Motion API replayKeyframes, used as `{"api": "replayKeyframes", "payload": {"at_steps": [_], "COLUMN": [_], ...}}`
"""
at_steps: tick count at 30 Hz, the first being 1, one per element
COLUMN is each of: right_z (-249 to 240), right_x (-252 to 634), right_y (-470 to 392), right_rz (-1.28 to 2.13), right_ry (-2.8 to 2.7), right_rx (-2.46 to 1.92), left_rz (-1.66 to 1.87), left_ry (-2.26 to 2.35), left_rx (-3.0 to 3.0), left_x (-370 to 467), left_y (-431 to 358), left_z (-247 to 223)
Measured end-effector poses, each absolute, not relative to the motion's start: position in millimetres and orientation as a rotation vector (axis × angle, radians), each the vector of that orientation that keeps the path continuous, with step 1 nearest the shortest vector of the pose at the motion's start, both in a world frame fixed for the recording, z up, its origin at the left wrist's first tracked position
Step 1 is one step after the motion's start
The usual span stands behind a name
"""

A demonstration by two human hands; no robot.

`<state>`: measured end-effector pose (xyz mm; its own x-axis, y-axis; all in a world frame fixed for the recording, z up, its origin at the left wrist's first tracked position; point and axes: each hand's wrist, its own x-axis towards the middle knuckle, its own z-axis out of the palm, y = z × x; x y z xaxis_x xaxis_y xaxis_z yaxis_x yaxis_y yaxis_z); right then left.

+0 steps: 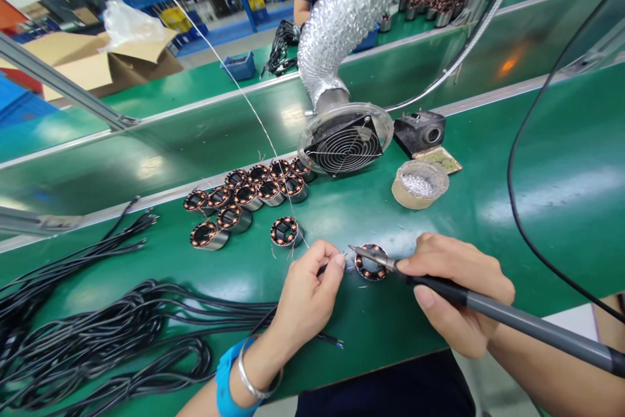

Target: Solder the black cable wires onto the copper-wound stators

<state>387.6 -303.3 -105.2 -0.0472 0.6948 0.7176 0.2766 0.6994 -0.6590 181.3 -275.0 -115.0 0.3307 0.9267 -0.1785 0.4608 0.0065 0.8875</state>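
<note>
My right hand [459, 287] is closed around a soldering iron [463, 296], whose tip reaches left across a motor stator [372, 262] with copper windings. My left hand [312, 290] is closed in a pinch on the end of a black cable, whose fine leads show close to the iron's tip. A thin solder wire [266, 134] slants down from above to my left fingers; whether they grip it too, I cannot tell. Just beyond that hand stands another stator [286, 232]. Whether the tip touches the leads is too small to tell.
Several stators [245, 194] stand grouped behind my left hand. Bundled black cables [131, 319] cover the left side. A fume extractor [346, 144], an iron holder [420, 133] and a tub [420, 184] of silvery bits stand farther back. The iron's black cord hangs right; a person is opposite.
</note>
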Motion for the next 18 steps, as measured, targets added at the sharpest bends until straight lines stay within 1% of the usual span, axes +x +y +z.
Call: {"api": "replayKeyframes", "payload": {"at_steps": [12,15,18], "right_z": [-112,-115,-118], "right_x": [388,381,370], "right_y": [-298,-289,-279], "right_rz": [0.381,0.424,0.447], "right_ry": [-1.619,-1.719,-1.9], "right_rx": [-0.814,-0.91,-0.898], "left_rz": [0.584,0.543,0.531], "left_ry": [1.243,1.145,1.033], "left_rx": [1.578,1.523,1.499], "left_x": [180,177,173], "left_y": [-273,-269,-265], "left_z": [-114,-115,-118]}}
